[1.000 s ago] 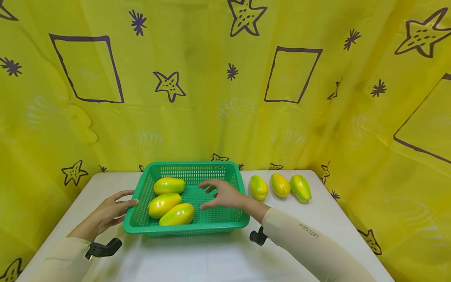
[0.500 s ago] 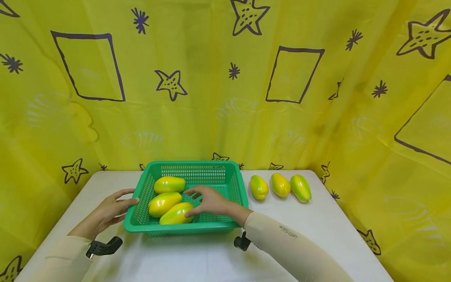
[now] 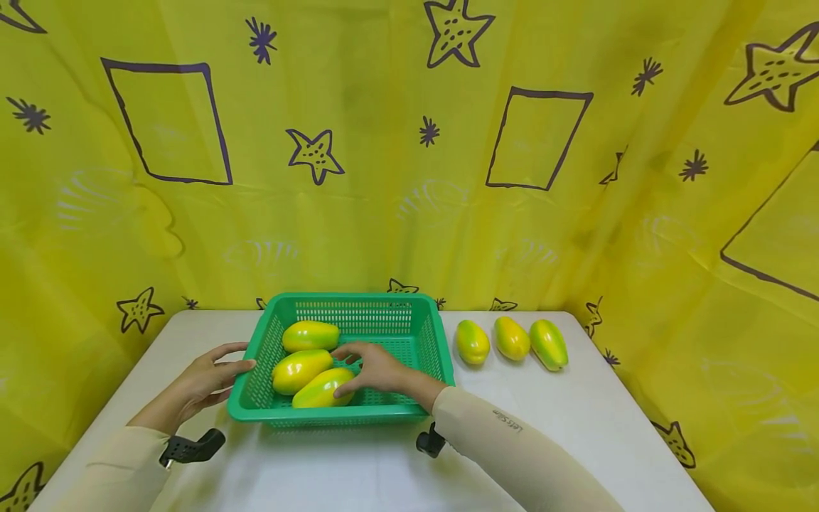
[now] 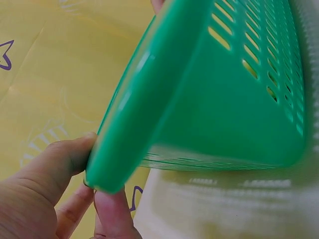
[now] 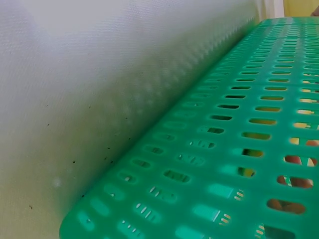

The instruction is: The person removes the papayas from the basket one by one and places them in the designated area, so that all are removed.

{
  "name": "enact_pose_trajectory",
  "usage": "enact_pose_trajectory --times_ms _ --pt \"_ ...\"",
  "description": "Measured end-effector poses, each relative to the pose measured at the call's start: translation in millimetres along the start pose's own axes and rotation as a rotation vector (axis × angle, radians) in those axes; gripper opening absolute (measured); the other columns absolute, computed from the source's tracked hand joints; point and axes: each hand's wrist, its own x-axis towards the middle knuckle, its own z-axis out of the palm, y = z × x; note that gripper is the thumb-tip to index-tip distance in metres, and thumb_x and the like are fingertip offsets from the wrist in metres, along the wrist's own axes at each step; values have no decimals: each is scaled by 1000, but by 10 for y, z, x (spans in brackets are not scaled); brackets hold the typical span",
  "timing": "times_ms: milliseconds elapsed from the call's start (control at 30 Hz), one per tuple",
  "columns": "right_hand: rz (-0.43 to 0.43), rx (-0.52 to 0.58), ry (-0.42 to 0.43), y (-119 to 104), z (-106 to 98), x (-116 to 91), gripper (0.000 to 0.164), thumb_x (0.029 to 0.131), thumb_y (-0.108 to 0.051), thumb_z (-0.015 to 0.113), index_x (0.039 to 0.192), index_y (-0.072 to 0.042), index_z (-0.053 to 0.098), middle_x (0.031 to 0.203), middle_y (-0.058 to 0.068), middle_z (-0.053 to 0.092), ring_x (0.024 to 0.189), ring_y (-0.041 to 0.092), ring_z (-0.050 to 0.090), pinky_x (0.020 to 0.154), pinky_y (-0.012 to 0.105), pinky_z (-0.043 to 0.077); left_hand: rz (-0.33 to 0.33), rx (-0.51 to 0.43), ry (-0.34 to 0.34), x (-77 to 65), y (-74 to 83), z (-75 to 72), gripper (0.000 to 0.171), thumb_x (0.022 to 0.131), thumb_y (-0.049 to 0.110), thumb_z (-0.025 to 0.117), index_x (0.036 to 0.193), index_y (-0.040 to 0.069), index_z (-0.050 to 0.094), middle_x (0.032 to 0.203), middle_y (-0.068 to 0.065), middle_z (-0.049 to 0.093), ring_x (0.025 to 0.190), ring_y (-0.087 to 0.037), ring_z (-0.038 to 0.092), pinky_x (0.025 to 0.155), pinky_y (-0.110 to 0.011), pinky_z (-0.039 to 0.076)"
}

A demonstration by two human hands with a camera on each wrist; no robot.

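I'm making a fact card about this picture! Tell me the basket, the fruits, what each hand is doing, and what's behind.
Basket: green, full of little holes, on a white table
Fruits inside: three; back fruit, middle fruit, front fruit
Fruits outside: three, side by side, right of the basket
Fruit colours: yellow and green
Left hand: pinches the basket's left rim
Right hand: reaches inside, fingers curled around the front fruit's right end
Behind: yellow curtain with stars
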Motion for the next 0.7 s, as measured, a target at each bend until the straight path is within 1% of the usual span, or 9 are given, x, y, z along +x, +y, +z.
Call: enact_pose_trajectory --times_ms 167,333,500,700 --pt "-15 11 -29 30 38 31 66 75 -26 87 134 -15 59 135 -4 59 117 14 57 94 24 47 -5 2 2 17 -9 5 79 94 42 64 153 6 26 132 -23 55 97 -12 63 75 -29 54" --pt "-21 14 -56 31 83 46 63 74 -23 87 132 -14 62 133 -2 60 115 13 56 92 21 47 -8 -6 -1 18 -16 11 79 94 41 64 153 5 25 132 -23 55 96 -12 64 76 -29 55" --pt "2 -6 -75 9 107 38 61 75 -19 87 131 -16 62 132 -1 60 112 12 53 93 22 45 -9 0 -1 14 -7 7 79 95 42 64 153 5 25 133 -25 54 98 -13 64 77 -29 55" --pt "5 -32 -77 39 129 55 60 76 -18 86 131 -18 62 133 -1 59 110 9 52 94 22 44 -14 12 -7 14 -1 -1 81 94 44 63 154 5 24 138 -28 49 103 -16 63 78 -30 55"
